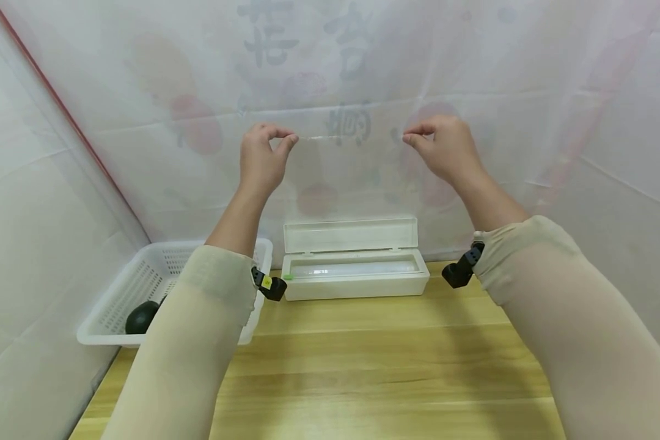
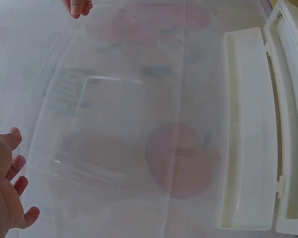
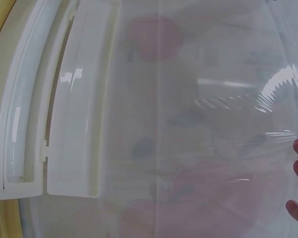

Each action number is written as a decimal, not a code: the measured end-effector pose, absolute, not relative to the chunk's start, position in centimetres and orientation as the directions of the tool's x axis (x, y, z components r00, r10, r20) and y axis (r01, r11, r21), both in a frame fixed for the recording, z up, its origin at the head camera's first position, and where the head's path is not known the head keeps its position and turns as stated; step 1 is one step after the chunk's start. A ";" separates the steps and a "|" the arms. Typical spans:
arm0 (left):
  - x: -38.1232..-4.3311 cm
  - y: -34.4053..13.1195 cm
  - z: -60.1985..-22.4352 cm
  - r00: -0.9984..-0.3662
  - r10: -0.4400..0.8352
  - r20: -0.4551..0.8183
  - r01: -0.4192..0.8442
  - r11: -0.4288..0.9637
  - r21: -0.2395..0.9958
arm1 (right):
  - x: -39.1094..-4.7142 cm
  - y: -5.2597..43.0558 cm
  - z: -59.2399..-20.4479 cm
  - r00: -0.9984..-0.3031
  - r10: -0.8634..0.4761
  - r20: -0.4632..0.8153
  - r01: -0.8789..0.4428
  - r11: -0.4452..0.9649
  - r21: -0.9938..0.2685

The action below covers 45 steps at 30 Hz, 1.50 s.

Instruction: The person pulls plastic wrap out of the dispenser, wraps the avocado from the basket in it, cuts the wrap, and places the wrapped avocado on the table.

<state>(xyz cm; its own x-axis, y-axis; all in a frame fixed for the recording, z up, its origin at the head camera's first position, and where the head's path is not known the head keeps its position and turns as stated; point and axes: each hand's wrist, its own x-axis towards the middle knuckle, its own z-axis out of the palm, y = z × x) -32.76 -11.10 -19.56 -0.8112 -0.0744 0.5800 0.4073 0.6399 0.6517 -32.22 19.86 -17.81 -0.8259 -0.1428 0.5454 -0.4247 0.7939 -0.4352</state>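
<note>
A clear sheet of cling film (image 3: 280, 82) is stretched between the two hands, above and behind the dispenser box. In the head view, the left hand (image 1: 262, 156) pinches one end of its upper edge between thumb and index finger. The right hand (image 1: 445, 146) pinches the other end the same way. The film is nearly invisible, showing mostly as glints and creases in the wrist views. Below the hands, the white cling film box (image 1: 356, 289) sits on the table with its lid (image 1: 352, 236) raised. Inside lies a film roll (image 1: 357, 269), and a small green piece (image 1: 288, 277) is at its left end.
On the left, a white plastic basket (image 1: 99, 338) holds a dark green rounded object (image 1: 141, 318), partly hidden by the left sleeve. A printed pale curtain (image 1: 319, 73) hangs behind the wooden table (image 1: 335, 379), with pale sheets on both sides.
</note>
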 end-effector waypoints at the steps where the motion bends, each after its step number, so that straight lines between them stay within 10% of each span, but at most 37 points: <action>1: -32.7 -11.1 -19.4 -0.812 -0.076 0.578 0.405 0.639 0.654 | -32.2 19.8 -17.7 -0.828 -0.140 0.543 -0.422 0.793 -0.439; 32: -30.4 -11.9 -17.9 -0.841 -0.047 0.538 0.404 0.606 0.685 | -30.3 20.1 -16.7 -0.813 -0.165 0.558 -0.448 0.789 -0.420; 45: -28.0 -12.4 -18.4 -0.775 0.075 0.628 0.561 0.538 0.629 | -27.2 21.8 -17.2 -0.706 -0.301 0.641 -0.594 0.744 -0.304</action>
<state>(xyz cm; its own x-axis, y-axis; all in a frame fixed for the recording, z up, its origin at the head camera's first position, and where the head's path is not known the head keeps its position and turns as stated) -27.99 -12.42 -18.44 -0.7748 0.0748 0.6278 0.5615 0.5379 0.6289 -27.22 21.80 -17.19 -0.7056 -0.3015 0.6412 -0.5945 0.7443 -0.3043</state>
